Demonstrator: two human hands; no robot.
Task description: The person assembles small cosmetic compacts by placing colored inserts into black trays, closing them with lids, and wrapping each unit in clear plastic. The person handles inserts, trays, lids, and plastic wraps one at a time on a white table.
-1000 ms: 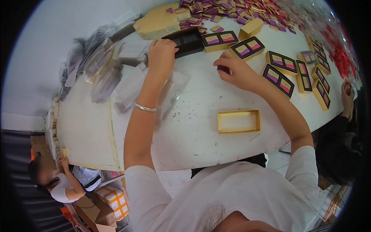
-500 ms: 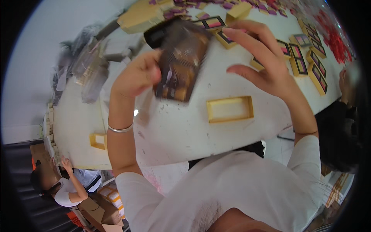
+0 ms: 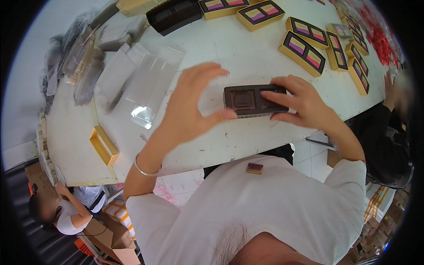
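A dark brown plastic tray [image 3: 242, 100] with two compartments lies on the white table in front of me. My right hand [image 3: 300, 99] grips its right end, thumb at the near edge and other fingers over the top and far edge. My left hand [image 3: 187, 104] is open at the tray's left end, fingers apart, its thumb tip close to the near left corner. Whether the gold box seen earlier is under the tray, I cannot tell. A small purple and gold piece [image 3: 255, 168] shows against my white shirt.
Gold boxes [image 3: 304, 54] with dark two-part inserts stand at the far right. A stack of dark trays [image 3: 174, 17] lies at the back. Clear plastic sleeves [image 3: 152, 75] are on the left, beyond a gold frame [image 3: 104, 145]. Other people are at both sides.
The dark tray has come down from my raised left hand to the table, and my left hand has let go. My right hand has moved down onto the tray. Clear sleeves now show.
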